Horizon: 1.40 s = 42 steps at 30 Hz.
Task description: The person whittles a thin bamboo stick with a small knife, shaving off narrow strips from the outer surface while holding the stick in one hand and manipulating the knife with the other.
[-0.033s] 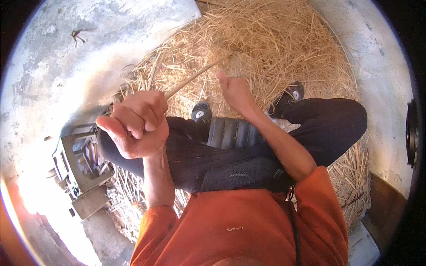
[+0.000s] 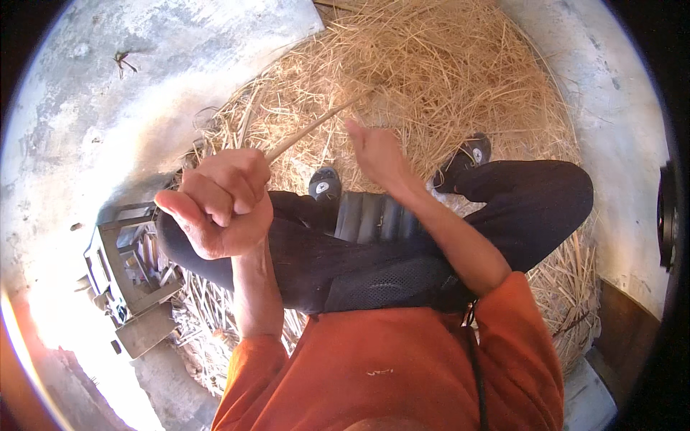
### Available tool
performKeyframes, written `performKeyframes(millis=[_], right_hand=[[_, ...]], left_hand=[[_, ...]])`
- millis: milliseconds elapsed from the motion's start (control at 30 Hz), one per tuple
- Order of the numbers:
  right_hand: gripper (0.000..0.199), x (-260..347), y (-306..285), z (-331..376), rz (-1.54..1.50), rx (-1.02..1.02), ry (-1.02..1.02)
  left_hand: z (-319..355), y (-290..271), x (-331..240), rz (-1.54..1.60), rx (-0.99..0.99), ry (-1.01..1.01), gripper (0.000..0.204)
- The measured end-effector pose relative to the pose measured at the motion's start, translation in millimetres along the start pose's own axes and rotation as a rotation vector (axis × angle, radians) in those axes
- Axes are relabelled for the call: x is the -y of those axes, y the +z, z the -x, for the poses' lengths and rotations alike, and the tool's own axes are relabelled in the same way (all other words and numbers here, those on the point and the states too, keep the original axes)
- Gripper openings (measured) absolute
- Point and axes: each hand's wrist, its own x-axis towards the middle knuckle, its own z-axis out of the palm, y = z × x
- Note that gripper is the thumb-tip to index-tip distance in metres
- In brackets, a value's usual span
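My left hand [image 2: 226, 197] is closed in a fist, thumb out to the side. From its far side sticks a thin, tan stalk [image 2: 309, 132], tapering away to the right over the straw; whether it is reed, straw or split wood I cannot tell. To the right of the stalk, my right hand [image 2: 381, 156] has its thumb raised and its fingers curled in. What those fingers hold, if anything, is hidden. A gap shows between this hand and the stalk.
Loose straw [image 2: 445, 57] covers the floor ahead and lies around my crossed legs [image 2: 532, 194]. A dark ribbed pad [image 2: 377, 215] lies between my shoes. On the left stands a wooden frame [image 2: 129, 287] with scraps inside. Pale, worn walls [image 2: 180, 65] curve around both sides.
My right hand has shifted very slightly to the left and toward me. The left hand and the stalk are almost unmoved.
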Motion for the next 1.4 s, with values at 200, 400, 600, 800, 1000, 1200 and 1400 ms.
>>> performKeyframes(millis=[200, 400, 600, 800, 1000, 1200, 1400], right_hand=[[0.063, 19.5, 5.6, 0.3, -0.007, 0.038, -0.072], [0.065, -33.8, 17.7, -23.6, 0.231, 0.022, 0.063], [0.068, -98.2, 24.7, -45.0, 0.347, 0.007, 0.278], [0.074, -118.2, 32.6, -55.6, 0.368, -0.109, 0.215], [0.065, -98.0, 17.4, -77.5, -0.159, -0.012, 0.315], [0.064, -27.8, 10.6, -62.3, 0.131, -0.053, 0.017], [0.05, -75.1, 18.6, -59.3, 0.351, 0.008, 0.245]], left_hand=[[0.3, -6.5, -7.6, 0.001, -0.196, 0.007, 0.052], [0.5, -12.3, -8.1, 0.021, -0.125, -0.004, 0.051], [0.7, 7.0, -0.6, -0.018, -0.089, 0.019, 0.051], [-8.1, 4.9, 5.0, 0.009, -0.15, 0.001, 0.051], [-13.1, -4.2, -0.1, 0.03, -0.214, -0.033, 0.05], [-6.5, -14.4, -7.6, -0.055, -0.228, -0.034, 0.05], [-12.2, -13.8, -2.5, -0.042, -0.171, 0.017, 0.05]])
